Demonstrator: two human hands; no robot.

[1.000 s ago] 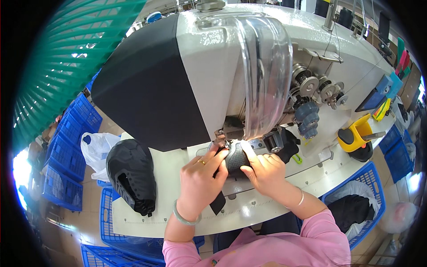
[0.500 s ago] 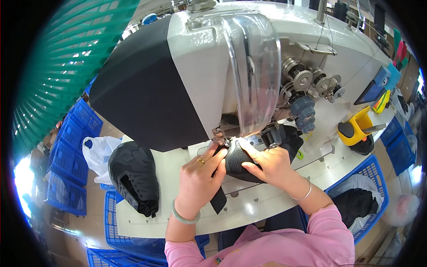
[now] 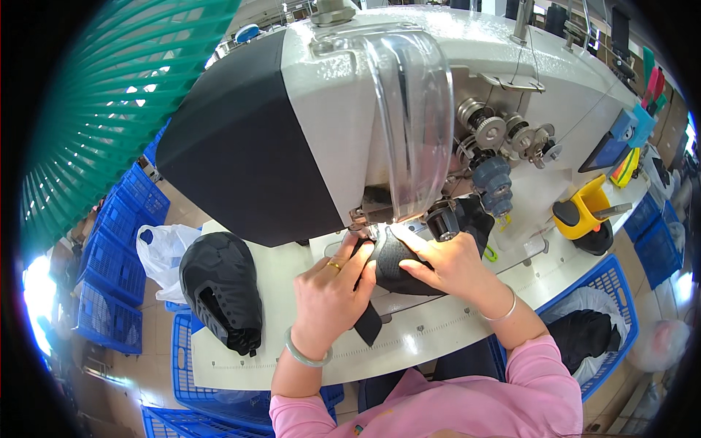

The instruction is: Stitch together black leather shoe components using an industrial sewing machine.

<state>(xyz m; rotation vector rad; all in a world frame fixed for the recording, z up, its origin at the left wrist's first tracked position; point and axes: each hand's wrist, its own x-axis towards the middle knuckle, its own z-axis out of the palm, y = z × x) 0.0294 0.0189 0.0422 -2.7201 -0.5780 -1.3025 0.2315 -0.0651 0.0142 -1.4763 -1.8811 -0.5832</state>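
A black shoe upper with a textured grey panel [image 3: 392, 257] lies beneath the presser foot [image 3: 365, 220] of a large sewing machine [image 3: 328, 95]. My left hand [image 3: 328, 292], closed on its left edge, has fingertips close to the needle area. On the other side, my right hand [image 3: 461, 266] grips the upper, with the index finger stretched toward the foot and the thumb on the panel. A black strip [image 3: 369, 325] hangs out below my left hand. Fingers and machine parts hide the exact stitching point. More black shoe uppers [image 3: 219, 288] lie stacked on the white table [image 3: 416, 343] at left.
A yellow holder [image 3: 584, 212] stands at the table's right. Blue crates hold dark pieces at lower right [image 3: 628, 292] and stand stacked at left [image 3: 109, 270]. A white plastic bag [image 3: 161, 255] sits behind the uppers. Green fan-like ribs [image 3: 109, 109] fill the upper left.
The upper has shifted and turned slightly under the foot, both hands moving with it. The black strip has swung a little to the right. The whole view has shifted slightly.
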